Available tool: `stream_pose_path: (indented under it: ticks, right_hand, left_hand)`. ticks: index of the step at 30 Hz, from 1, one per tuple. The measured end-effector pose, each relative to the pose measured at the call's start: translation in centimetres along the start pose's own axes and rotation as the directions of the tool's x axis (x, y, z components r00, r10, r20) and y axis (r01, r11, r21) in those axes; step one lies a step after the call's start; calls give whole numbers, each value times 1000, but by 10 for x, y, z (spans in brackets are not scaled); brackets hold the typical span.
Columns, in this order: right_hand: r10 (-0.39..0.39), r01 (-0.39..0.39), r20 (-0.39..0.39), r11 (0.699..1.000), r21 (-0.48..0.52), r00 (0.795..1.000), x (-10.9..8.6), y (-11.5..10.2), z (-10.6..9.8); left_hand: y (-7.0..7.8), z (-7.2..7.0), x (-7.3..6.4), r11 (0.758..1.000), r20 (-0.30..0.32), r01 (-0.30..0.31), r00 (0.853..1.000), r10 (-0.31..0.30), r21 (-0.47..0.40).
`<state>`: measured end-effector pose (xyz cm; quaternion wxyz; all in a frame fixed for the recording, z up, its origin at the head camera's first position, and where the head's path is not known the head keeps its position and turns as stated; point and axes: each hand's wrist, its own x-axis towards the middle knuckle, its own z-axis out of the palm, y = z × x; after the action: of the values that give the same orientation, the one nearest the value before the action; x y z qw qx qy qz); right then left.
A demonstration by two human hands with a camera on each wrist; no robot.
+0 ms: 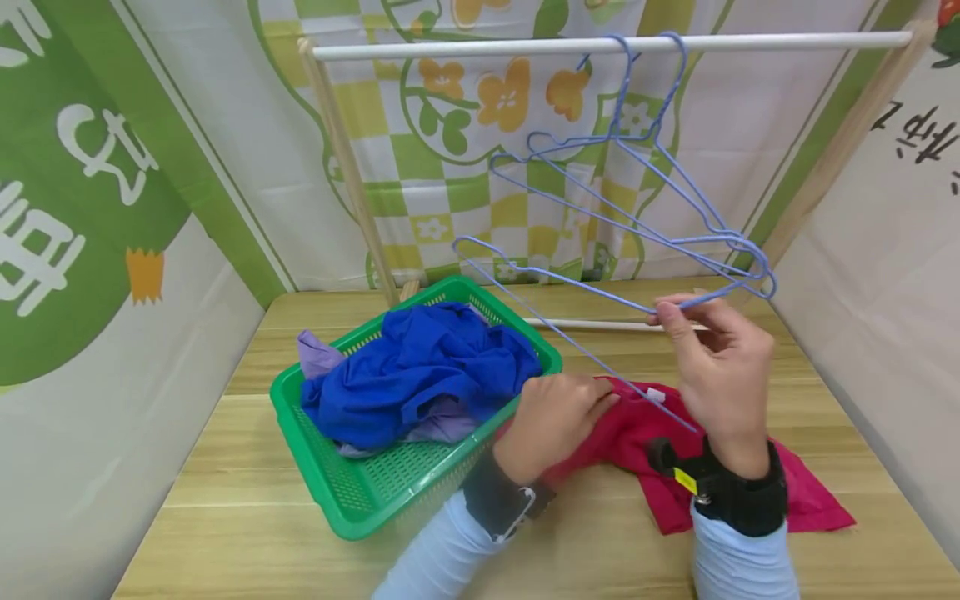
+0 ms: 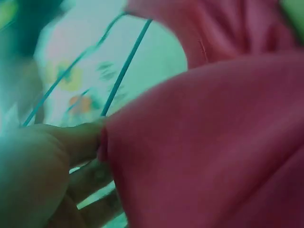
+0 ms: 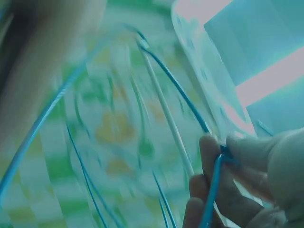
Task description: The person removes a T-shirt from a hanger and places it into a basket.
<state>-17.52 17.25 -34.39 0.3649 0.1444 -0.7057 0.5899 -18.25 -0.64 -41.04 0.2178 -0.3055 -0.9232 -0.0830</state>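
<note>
My right hand pinches a blue wire hanger close to the base of its hook; thumb and fingers close on the wire in the right wrist view. The hanger is tilted, and its lower end reaches down over a red garment with a small white label. At that garment's left part, my left hand grips the cloth. The left wrist view shows the garment's edge between thumb and fingers, with hanger wire behind. Part of the garment is hidden beneath my hands and right wrist strap.
A green basket holds a blue garment and a light purple one. Over the table, two more blue hangers hang from a white rod on a wooden frame. A lower white bar runs behind my right hand.
</note>
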Motion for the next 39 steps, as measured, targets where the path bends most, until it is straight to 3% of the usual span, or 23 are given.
stream_pose_path:
  ticks: [3, 7, 10, 13, 16, 20, 23, 26, 30, 34, 37, 39]
  right_hand:
    - [-13, 14, 84, 1000, -9, 996, -9, -9, 26]
    - [10, -2, 171, 999, -46, 985, -7, -15, 46]
    - [36, -19, 210, 997, -80, 977, 16, -22, 57]
    - [70, -28, 226, 983, -182, 972, 55, -32, 67]
    - [135, -50, 214, 930, -364, 967, 98, -42, 76]
    - [261, -111, 180, 806, -581, 949, 149, -50, 90]
    - [329, -135, 167, 724, -677, 929, 176, -46, 101]
    - [375, -139, 172, 671, -728, 911, 191, -37, 109]
    - [411, -120, 216, 652, -749, 886, 194, -28, 118]
    - [387, -63, 277, 671, -739, 880, 187, -29, 117]
    - [339, -4, 316, 688, -726, 886, 176, -43, 101]
    - [288, 59, 370, 715, -697, 883, 162, -56, 82]
  left_hand:
    - [10, 25, 0, 995, 125, -95, 988, 94, 2]
    - [18, 55, -10, 975, 238, -188, 948, 211, -115]
    - [23, 65, -17, 963, 259, -243, 929, 266, -117]
    - [26, 64, -17, 962, 295, -257, 916, 271, -86]
    - [27, 58, -14, 975, 361, -205, 906, 222, -85]
    - [26, 52, -13, 988, 399, -139, 904, 154, -66]
    - [25, 51, -16, 994, 425, -99, 898, 112, -51]
    - [24, 50, -18, 996, 449, -77, 889, 85, -35]
    - [20, 48, -17, 999, 487, -18, 873, 40, -50]
    - [12, 44, -14, 992, 558, 100, 829, -37, -83]
    - [7, 41, -11, 976, 603, 195, 791, -101, -93]
    - [4, 39, -11, 967, 610, 237, 781, -135, -89]
